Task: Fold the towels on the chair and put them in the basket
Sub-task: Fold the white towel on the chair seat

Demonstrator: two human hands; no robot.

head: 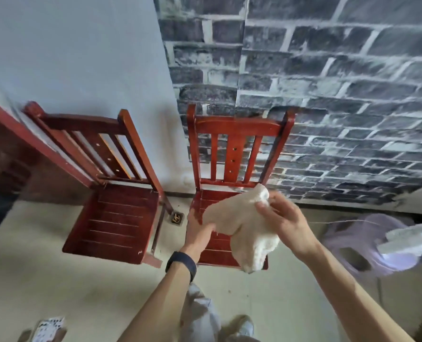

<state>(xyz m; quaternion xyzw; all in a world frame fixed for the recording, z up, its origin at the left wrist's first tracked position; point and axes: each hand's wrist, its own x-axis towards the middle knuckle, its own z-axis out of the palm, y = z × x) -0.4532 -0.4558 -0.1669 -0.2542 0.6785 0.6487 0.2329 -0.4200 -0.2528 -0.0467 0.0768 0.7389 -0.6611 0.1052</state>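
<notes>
Towel [239, 225] limp, aloft over chair [239, 127] seat.
Pinched at its left edge by left grip [200, 233], at its far corner by right grip [289, 225]; best pulled taut, corners matched, before halving. Basket [363, 245] beyond seat's right edge.

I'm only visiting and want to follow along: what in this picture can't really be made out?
Head view only:
- Basket: blurred, cut by the right edge, partly covered by a blurred white object; contents unseen.
- Right chair seat: partly hidden by the towel, left hand and right hand.
- Left hand's fingers: tucked under the towel.
- Patterned item on the floor: blurred, cut by the bottom edge.
</notes>
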